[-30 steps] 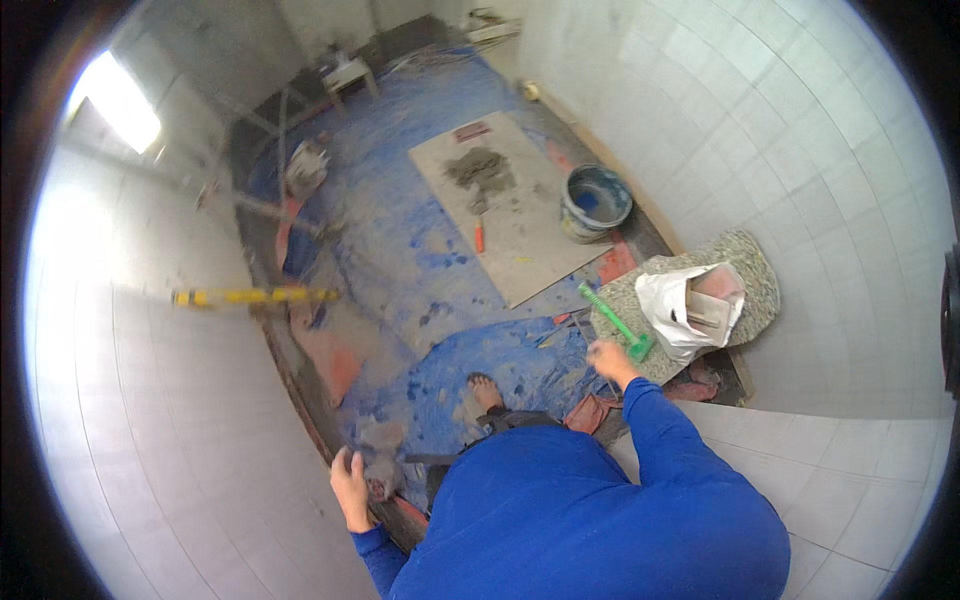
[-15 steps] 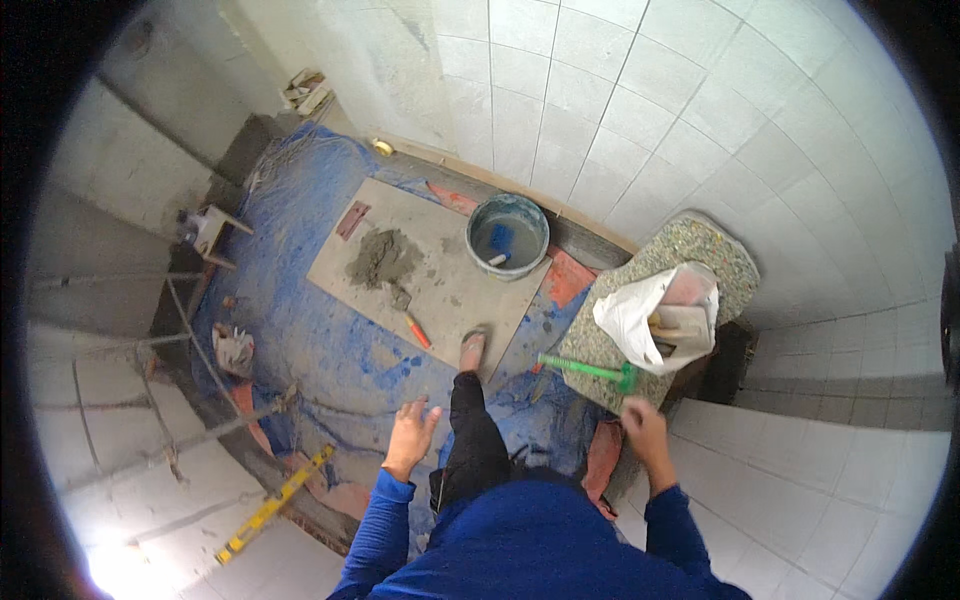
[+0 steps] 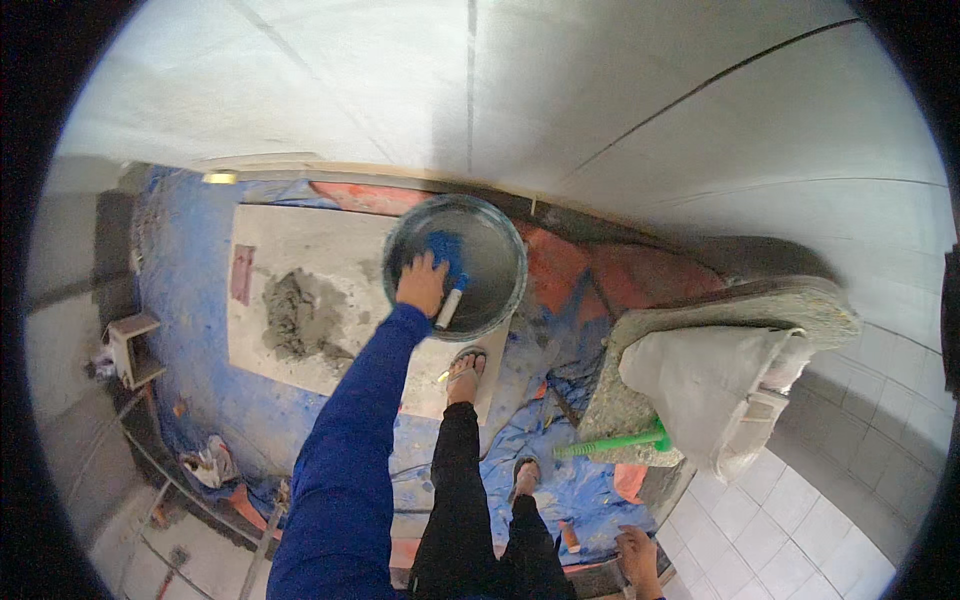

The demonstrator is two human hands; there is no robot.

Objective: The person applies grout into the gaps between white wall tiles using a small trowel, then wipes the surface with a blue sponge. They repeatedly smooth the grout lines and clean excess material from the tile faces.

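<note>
My left hand [image 3: 422, 283] reaches into the grey bucket [image 3: 490, 226], fingers spread at a blue scrubber-like item [image 3: 445, 250]; whether they touch it is unclear. Beside them inside the bucket is a white handle [image 3: 450, 306] with blue on its end. My right hand [image 3: 637, 555] is low at the right, loosely curled with fingers apart and nothing seen in it. The bucket stands on a pale board [image 3: 250, 340] bearing a pile of wet grey mortar [image 3: 297, 312]. My sandalled foot is just below the bucket.
A speckled pad [image 3: 645, 330] holds a white sack [image 3: 690, 385] and green hammer-shaped tool [image 3: 610, 442]. A small stool [image 3: 133, 345] and metal frame [image 3: 160, 500] are at left. Blue sheeting [image 3: 190, 260] covers the floor. Tiled wall [image 3: 650, 90] rises beyond the bucket.
I have stepped toward the bucket and the view has turned toward the wall above it. My left hand has moved forward into the bucket; my right hand has dropped lower.
</note>
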